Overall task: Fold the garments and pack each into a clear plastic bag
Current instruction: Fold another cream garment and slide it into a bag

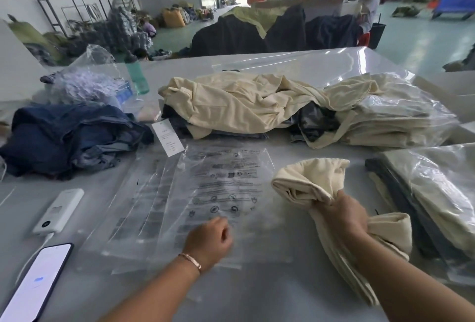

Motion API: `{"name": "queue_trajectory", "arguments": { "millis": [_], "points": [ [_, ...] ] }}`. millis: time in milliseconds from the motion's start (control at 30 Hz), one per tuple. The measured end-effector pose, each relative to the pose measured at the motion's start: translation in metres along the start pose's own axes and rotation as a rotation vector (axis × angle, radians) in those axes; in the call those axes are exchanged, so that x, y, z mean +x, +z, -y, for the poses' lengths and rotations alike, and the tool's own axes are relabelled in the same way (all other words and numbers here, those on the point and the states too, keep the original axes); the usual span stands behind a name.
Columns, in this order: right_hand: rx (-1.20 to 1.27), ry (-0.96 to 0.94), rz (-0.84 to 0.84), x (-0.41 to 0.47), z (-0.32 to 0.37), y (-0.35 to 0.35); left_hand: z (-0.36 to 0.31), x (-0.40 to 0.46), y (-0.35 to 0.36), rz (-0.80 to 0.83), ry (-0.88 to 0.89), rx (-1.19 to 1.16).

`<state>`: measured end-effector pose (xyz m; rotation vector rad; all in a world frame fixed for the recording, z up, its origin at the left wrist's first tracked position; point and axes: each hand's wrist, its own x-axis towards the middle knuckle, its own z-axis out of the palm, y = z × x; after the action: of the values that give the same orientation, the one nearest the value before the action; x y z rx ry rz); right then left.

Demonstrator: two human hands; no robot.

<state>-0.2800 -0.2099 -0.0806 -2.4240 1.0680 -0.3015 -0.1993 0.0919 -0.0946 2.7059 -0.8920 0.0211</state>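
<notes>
We stood at the grey bench (pixel 257 301) with both hands out over it. Our right hand (pixel 345 215) had its grip clamped around the middle of a folded cream garment (pixel 311 180), bunching it so that one end fanned out past the fingers and the other trailed back along the forearm. Our left hand (pixel 209 240), with a thin bracelet (pixel 191 261) on the wrist, was blurred; its fingers were curled in over the near edge of a flat stack of clear plastic bags (pixel 221 193), and we could not tell whether they pinched the top bag. The garment sat just right of those bags. Beyond them lay a loose heap of cream clothes (pixel 244 103), with bagged garments (pixel 437 193) to the right and a dark blue pile (pixel 66 136) to the left. A phone (pixel 33 283) and a white power bank (pixel 59 211) lay near our left forearm.
</notes>
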Motion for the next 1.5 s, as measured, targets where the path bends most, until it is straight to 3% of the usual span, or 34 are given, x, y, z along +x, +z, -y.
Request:
{"name": "queue_trajectory", "arguments": {
  "millis": [67,167,300,400,500,633,767,900,967,1133,1233,1367,1500],
  "points": [
    [0.061,-0.006,0.003,0.0,0.0,0.001,-0.011,0.018,0.005,-0.057,-0.325,-0.167],
    [0.016,-0.113,0.011,-0.007,0.002,0.009,-0.028,0.035,0.017,-0.066,-0.56,-0.352],
    [-0.494,-0.192,0.179,-0.022,0.006,0.029,-0.042,0.029,0.035,0.022,-0.385,-0.34],
    [-0.59,-0.199,0.233,-0.026,0.008,0.036,-0.039,0.03,0.031,-0.05,-0.364,-0.358],
    [-0.584,-0.18,0.208,-0.019,0.011,0.035,-0.028,0.031,0.021,-0.032,-0.413,-0.452],
    [-0.485,-0.262,0.164,-0.001,0.004,0.024,-0.022,0.026,0.013,0.103,-0.283,-0.305],
    [-0.292,-0.27,0.147,0.012,-0.005,0.007,-0.012,0.025,-0.002,-0.165,-0.306,-0.071],
    [-0.24,-0.266,0.126,0.011,-0.014,0.002,-0.005,0.024,-0.014,-0.252,-0.315,-0.174],
    [-0.226,-0.274,0.108,0.009,-0.016,0.002,-0.006,0.022,-0.014,-0.22,-0.265,-0.209],
    [-0.217,-0.246,0.092,0.007,-0.017,-0.001,-0.015,0.006,-0.003,-0.042,-0.112,0.115],
    [-0.21,-0.246,0.086,0.006,-0.019,0.0,-0.012,-0.009,0.001,-0.097,-0.097,0.203],
    [-0.216,-0.257,0.063,0.004,-0.02,0.003,0.001,-0.014,-0.006,-0.277,-0.068,0.145],
    [-0.22,-0.25,0.054,0.003,-0.02,0.005,0.001,-0.004,-0.013,-0.278,-0.26,-0.209]
  ]
}}
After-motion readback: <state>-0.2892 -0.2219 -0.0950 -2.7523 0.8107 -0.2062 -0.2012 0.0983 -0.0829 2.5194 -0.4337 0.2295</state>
